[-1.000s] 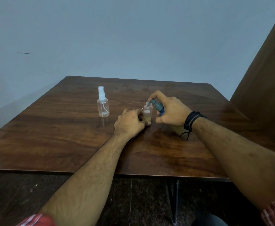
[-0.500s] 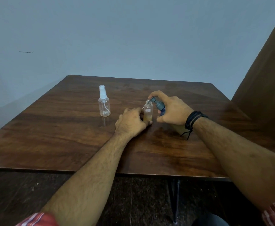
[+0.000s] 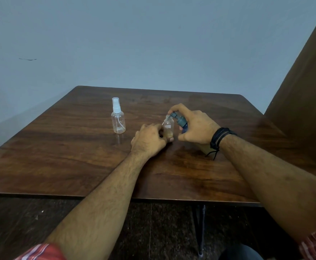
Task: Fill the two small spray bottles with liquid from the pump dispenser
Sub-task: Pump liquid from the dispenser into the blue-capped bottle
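Observation:
A small clear bottle without its cap (image 3: 168, 127) stands on the wooden table (image 3: 78, 156), holding some yellowish liquid. My left hand (image 3: 149, 140) grips its lower part. My right hand (image 3: 195, 126) holds the pump dispenser (image 3: 180, 121), tilted left, with a finger on its dark pump head; the nozzle sits at the open bottle's mouth. Most of the dispenser's body is hidden by my hand. A second small clear spray bottle (image 3: 117, 117) with a white sprayer stands upright to the left, apart from both hands, and looks nearly empty.
A dark wooden panel (image 3: 307, 81) rises at the table's right side. A pale wall lies behind the far edge. The near table edge (image 3: 97, 196) runs under my forearms, with dark floor and a table leg below.
The hands and bottles stay almost where they were; the whole scene shifts slightly in the picture as the head moves. The finger stays on the pump head.

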